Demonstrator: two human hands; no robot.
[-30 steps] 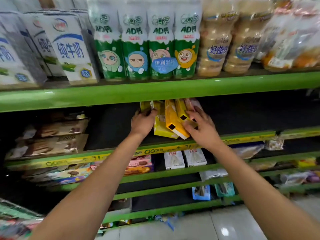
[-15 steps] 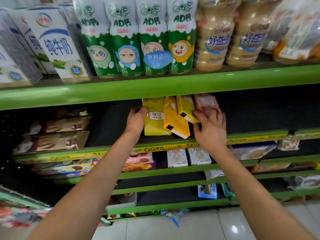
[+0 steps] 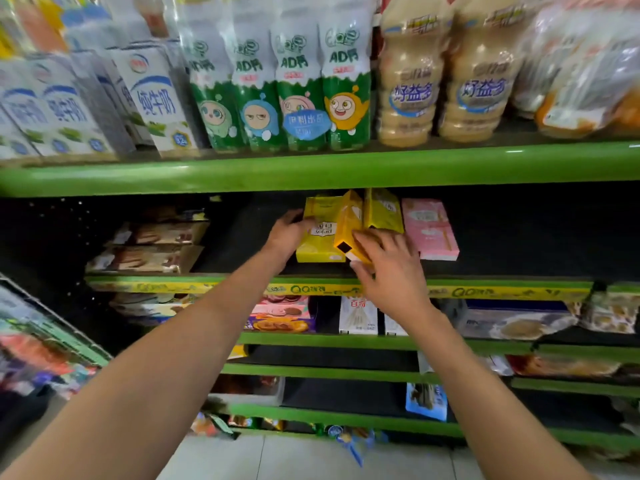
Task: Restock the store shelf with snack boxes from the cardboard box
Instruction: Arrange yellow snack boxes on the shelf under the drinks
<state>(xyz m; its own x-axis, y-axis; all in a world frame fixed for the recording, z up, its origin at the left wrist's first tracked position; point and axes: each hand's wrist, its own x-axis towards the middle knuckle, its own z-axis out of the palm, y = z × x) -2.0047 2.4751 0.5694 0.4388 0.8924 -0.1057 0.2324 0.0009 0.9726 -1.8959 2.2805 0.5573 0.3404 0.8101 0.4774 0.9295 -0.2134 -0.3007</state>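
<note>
On the top shelf [image 3: 311, 168], white milk cartons [image 3: 156, 105] stand at the far left, then a row of green-and-white drink bottles [image 3: 277, 98], then tan bottles [image 3: 443, 88] and blurred bagged goods [image 3: 581, 81] at the right.

On the shelf below, brown biscuit packs [image 3: 149, 247] lie stacked at the left, well apart from the snack boxes. The left hand [image 3: 285, 233] reaches in and grips the left edge of a yellow box [image 3: 320, 244] that lies flat on the shelf, its fingers curled around that edge. Just beside it, an orange-yellow box [image 3: 348, 223] stands tilted on its long edge, leaning between the flat box and a second yellow box [image 3: 382, 211] set upright behind. The right hand [image 3: 388, 268] sits at the lower front end of the tilted box, fingers spread and touching its side, thumb under its corner; whether it truly grips the box I cannot tell. A pink box [image 3: 429, 230] lies flat just right of the yellow ones, touching nothing but the shelf as far as can be seen.

A yellow price strip [image 3: 502, 292] runs along the front of this shelf. Below it, lower shelves hold white boxes [image 3: 358, 315] and assorted packets, and pale floor tiles [image 3: 311, 455] show at the bottom.
</note>
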